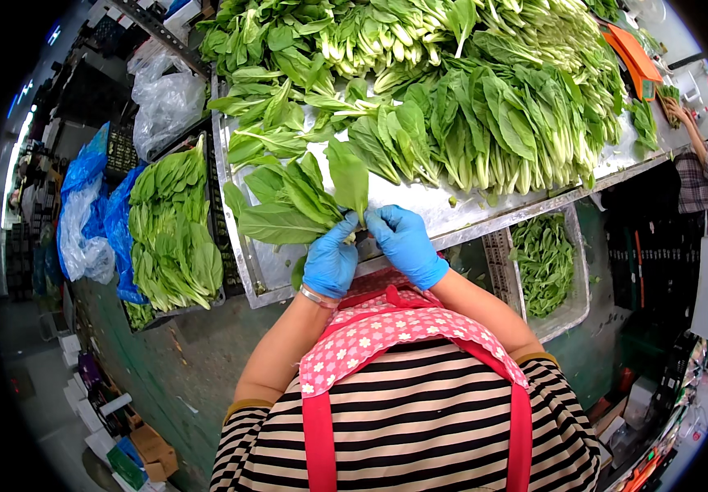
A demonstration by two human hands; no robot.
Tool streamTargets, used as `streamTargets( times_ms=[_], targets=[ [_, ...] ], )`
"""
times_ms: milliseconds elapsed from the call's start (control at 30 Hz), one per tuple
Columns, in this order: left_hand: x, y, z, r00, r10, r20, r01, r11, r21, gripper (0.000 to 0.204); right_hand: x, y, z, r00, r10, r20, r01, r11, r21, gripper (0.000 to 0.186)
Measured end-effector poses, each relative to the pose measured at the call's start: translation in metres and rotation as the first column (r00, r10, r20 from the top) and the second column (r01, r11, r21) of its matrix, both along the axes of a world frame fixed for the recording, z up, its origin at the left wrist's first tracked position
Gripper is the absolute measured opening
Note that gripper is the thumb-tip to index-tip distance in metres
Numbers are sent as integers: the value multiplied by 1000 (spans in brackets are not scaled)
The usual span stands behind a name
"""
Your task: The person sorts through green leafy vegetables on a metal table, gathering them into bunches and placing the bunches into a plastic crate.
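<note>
My left grip (pixel 331 261) is closed on the stem ends of a leafy bunch (pixel 282 215), which fans toward 10 o'clock over the counter (pixel 385 194). My right grip (pixel 407 242) pinches the foot of an upright leaf (pixel 349 180) pointing to 12, fingertips meeting there. Best, I judge, to hold the left lightly so nothing bruises, work only at the base, and avoid nudging the heap (pixel 493 123) at 2 o'clock.
</note>
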State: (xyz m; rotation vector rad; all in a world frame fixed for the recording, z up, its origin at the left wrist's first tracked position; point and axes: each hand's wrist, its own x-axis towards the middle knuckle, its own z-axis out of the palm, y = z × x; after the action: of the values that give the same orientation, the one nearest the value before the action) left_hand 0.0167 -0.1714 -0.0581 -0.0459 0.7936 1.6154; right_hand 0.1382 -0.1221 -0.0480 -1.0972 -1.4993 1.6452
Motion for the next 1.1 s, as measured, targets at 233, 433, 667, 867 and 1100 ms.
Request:
streamTargets(
  times_ms=[233,433,667,867,1100],
  targets=[
    [4,-9,0,974,-66,-215,63,998,-21,29,-8,-4,-8,981,-152,120,122,966,228,19],
    [-4,-9,3,973,104,-205,-121,990,-71,18,-8,-10,10,976,-186,116,91,825,558,16],
    [-58,-17,18,931,256,-261,-257,966,34,25,10,30,-5,781,-313,540,-174,722,669,26],
    [-43,-15,20,987,156,29,-158,984,84,22,10,55,-34,824,-291,486,-55,813,580,22],
    [-25,-10,8,982,39,183,-46,998,35,21,9,36,-2,974,7,-225,-93,922,-376,25]
  ],
)
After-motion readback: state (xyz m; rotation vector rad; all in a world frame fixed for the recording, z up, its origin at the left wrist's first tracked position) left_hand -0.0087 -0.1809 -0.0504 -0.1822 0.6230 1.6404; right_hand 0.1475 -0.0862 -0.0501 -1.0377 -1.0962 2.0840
